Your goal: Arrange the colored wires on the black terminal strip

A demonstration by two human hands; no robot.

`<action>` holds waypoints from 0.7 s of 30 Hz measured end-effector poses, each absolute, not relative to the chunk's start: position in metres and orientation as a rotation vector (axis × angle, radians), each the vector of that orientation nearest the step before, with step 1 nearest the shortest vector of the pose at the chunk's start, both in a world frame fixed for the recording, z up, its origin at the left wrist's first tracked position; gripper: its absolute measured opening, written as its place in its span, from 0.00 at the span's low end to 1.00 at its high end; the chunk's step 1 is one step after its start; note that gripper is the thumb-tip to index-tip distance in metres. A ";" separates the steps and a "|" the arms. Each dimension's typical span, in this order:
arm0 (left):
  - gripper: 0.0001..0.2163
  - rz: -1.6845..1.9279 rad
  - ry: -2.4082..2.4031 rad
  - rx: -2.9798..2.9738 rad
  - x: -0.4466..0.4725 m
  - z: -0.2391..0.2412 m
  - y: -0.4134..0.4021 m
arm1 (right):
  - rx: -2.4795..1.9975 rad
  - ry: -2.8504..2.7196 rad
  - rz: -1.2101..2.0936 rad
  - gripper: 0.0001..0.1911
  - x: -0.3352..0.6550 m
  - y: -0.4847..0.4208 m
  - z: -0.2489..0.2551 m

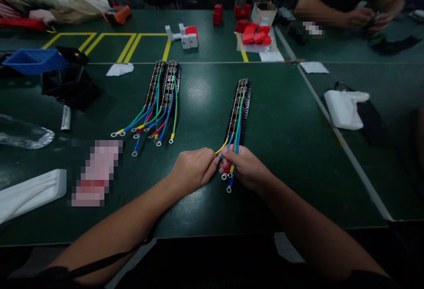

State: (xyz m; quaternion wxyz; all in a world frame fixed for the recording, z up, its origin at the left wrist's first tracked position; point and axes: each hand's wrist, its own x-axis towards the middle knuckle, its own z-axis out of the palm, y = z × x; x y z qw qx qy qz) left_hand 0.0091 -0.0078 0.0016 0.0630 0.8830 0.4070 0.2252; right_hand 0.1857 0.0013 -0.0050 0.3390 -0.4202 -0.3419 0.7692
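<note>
A long black strip (pixel 240 96) with brass-coloured metal rails lies in front of me, its coloured wires (pixel 239 121) running down toward me. My left hand (pixel 195 167) is closed, its fingertips pinching the end of a yellow wire (pixel 221 147). My right hand (pixel 247 165) is closed around the blue and green wires just below the strip. Ring terminals (pixel 229 188) with blue, red and yellow sleeves hang out below my right fingers. Left of my hands lie two similar wired strips (pixel 170 83) side by side, their ring-ended wires (pixel 159 142) fanned out.
On the left are a blue bin (pixel 35 61), black trays (pixel 71 85), a marker (pixel 66 118) and a white power strip (pixel 33 194). Red parts (pixel 256 34) and grey-white blocks (pixel 188 40) sit farther back. A white device (pixel 344 108) lies right. Two people sit across the table.
</note>
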 end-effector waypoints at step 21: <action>0.14 0.699 1.227 2.682 0.009 0.000 -0.007 | -1.092 -0.879 2.009 0.16 0.185 0.001 -0.003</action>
